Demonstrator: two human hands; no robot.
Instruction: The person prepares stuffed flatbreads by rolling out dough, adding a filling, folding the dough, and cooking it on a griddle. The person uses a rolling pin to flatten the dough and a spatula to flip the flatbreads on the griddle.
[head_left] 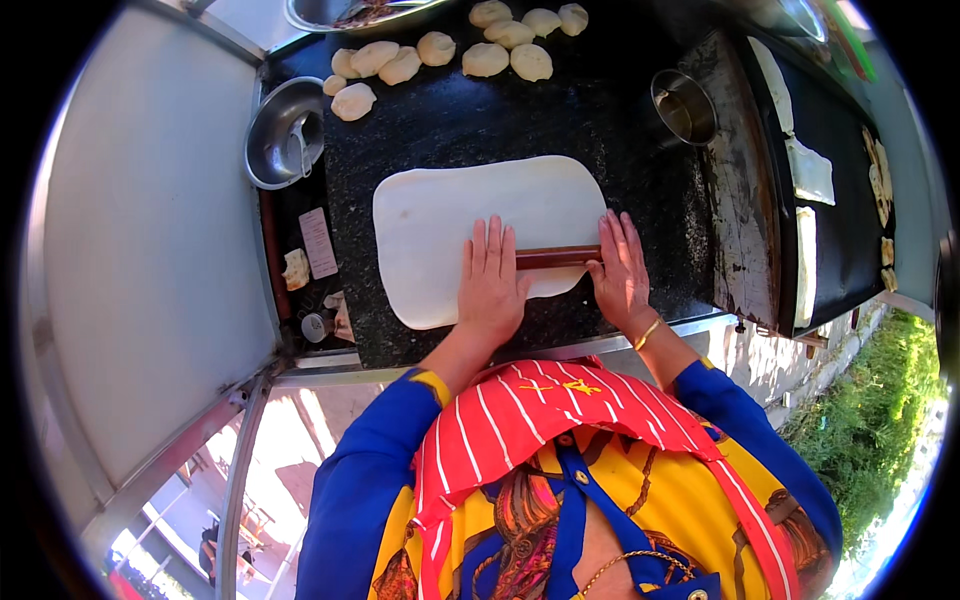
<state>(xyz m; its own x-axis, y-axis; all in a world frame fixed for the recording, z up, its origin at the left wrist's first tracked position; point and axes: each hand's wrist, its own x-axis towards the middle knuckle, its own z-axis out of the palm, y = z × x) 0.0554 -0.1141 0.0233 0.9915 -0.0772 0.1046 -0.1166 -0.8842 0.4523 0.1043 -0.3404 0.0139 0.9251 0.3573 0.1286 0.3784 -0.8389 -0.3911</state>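
Observation:
A thin white sheet of rolled dough (440, 240) lies on the black speckled worktop (370, 140). A brown wooden rolling pin (555, 257) crosses its right half. My left hand (488, 275) lies palm down over the pin's left end, fingers stretched flat. My right hand (621, 270) rests on the pin's right end at the sheet's right edge, fingers also extended, thumb pointing inward.
Several pale dough balls (485, 60) sit along the back. A steel bowl with a utensil (270, 140) is at left, a steel pot (683, 130) at right beside a black griddle (847, 280) with dough strips. A paper slip (318, 243) and small jar (316, 326) lie left.

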